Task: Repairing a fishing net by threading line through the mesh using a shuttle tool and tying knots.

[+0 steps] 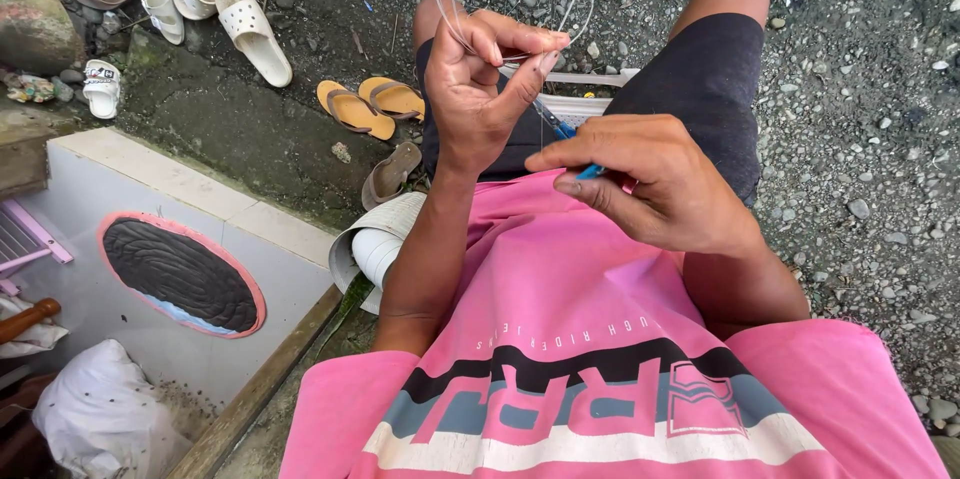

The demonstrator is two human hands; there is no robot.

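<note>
I sit in a pink shirt and dark shorts, looking down at my lap. My left hand [485, 84] is raised, thumb and forefinger pinched on thin pale line of a fishing net [575, 9] that runs upward out of view. My right hand [650, 179] is lower and to the right, fingers closed on a slim blue netting needle [572, 144] whose tip points toward my left hand. The fine mesh is barely visible against the gravel. A white flat piece [590, 89] lies across my thighs behind the hands.
Gravel ground [860, 119] lies ahead and right. Orange flip-flops [370, 104], a brown sandal [390, 174] and several white sandals [225, 4] sit at upper left. A grey concrete ledge with a dark oval opening [180, 274] and a white sack [100, 414] are at left.
</note>
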